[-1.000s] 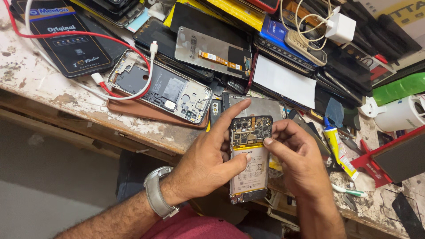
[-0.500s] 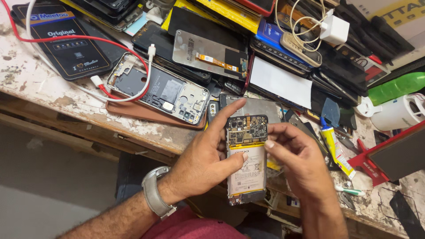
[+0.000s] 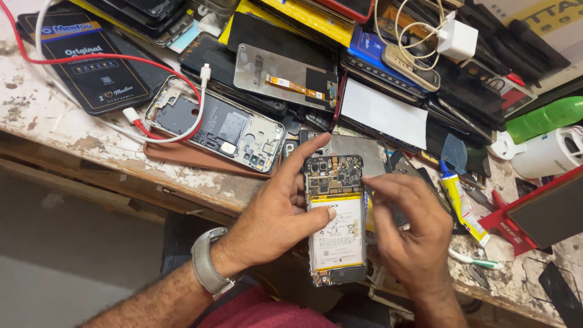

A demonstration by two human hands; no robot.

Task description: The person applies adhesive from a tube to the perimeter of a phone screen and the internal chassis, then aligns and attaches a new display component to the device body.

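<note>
Red and white cables [image 3: 152, 130] are seen looped at upper left over a stripped phone frame [image 3: 215, 130] lying on the worn wooden bench [image 3: 54, 118]. Lower left of centre, the left hand [image 3: 273, 215], a metal watch [image 3: 206, 267] on its wrist, is wrapped around the left edge of an opened phone [image 3: 335, 218]; thumb and fingers are closed on it, the index finger extended up beside the circuit board. The phone is held upright in centre frame, off the bench, white battery facing up. Compared with half a second before, it is carried slightly higher and nearer the camera. Right of centre, the right hand [image 3: 410, 228] is noted with fingertips [image 3: 370, 182] pinched loosely at the phone's upper right edge; whether anything is gripped between them cannot be told. A glue tube [image 3: 458, 203] lies just right; a green bottle [image 3: 543, 118] rests at far right.
</note>
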